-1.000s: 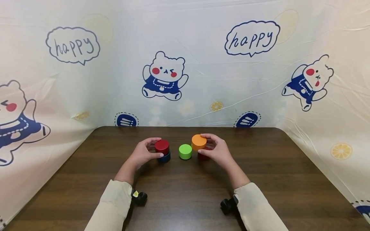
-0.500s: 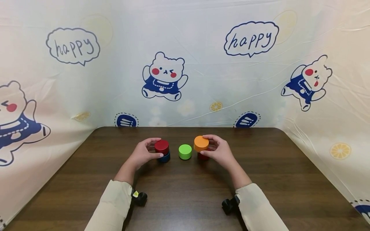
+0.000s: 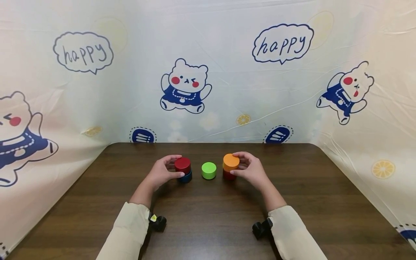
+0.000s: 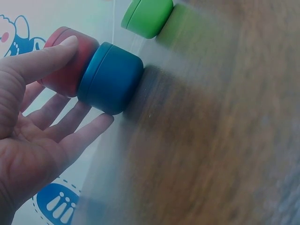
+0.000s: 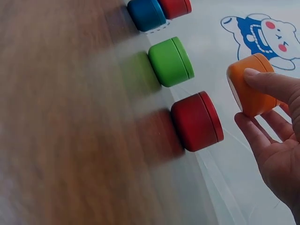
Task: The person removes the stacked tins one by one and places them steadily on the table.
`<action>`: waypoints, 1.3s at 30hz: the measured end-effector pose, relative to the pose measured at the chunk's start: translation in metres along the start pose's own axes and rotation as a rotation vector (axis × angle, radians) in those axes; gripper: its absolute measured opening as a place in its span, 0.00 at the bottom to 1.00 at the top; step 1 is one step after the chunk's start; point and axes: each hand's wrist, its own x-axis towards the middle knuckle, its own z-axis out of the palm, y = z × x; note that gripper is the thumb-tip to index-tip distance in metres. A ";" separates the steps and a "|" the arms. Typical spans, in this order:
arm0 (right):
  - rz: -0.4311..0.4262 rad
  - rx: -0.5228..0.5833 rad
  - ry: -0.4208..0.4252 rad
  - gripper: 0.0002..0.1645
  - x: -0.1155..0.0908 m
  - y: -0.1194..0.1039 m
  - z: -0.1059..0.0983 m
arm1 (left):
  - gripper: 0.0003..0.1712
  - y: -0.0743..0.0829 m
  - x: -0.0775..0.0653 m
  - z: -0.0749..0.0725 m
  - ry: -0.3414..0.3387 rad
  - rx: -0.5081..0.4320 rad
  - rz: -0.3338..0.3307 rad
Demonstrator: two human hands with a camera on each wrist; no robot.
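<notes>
On the left, a small red round tin sits on a blue tin. My left hand grips the red one, thumb on its near side and fingers behind; the little fingertip reaches the blue tin. My right hand pinches an orange tin between thumb and fingers. It hangs a little above a second red tin, slightly tilted, with a gap between them in the right wrist view. Between the two pairs a green tin stands alone on the table.
A brown wood-grain table reaches back to a printed cloth with cartoon bears. Both wrists carry small black cameras, the left one and the right one, near the cream sleeves.
My right hand has moved a little to the right with the orange tin, bringing it over the second red tin. The left hand and the other tins stay as they were.
</notes>
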 end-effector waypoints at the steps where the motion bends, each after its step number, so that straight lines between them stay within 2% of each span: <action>1: 0.005 0.005 0.001 0.35 0.000 0.000 -0.001 | 0.40 0.000 0.000 0.000 -0.001 -0.002 0.002; 11: -0.014 0.011 0.003 0.35 0.001 0.002 -0.010 | 0.40 0.001 -0.001 0.000 -0.004 -0.003 0.010; 18: 0.047 0.020 0.012 0.36 0.000 -0.004 -0.018 | 0.40 0.003 -0.001 0.000 -0.005 0.000 0.011; 30: 0.013 0.004 0.022 0.36 0.001 0.007 -0.030 | 0.40 0.001 -0.001 0.001 -0.005 -0.005 0.004; 39: 0.025 0.000 0.028 0.36 0.001 0.012 -0.037 | 0.40 0.000 0.000 0.001 -0.003 -0.002 0.003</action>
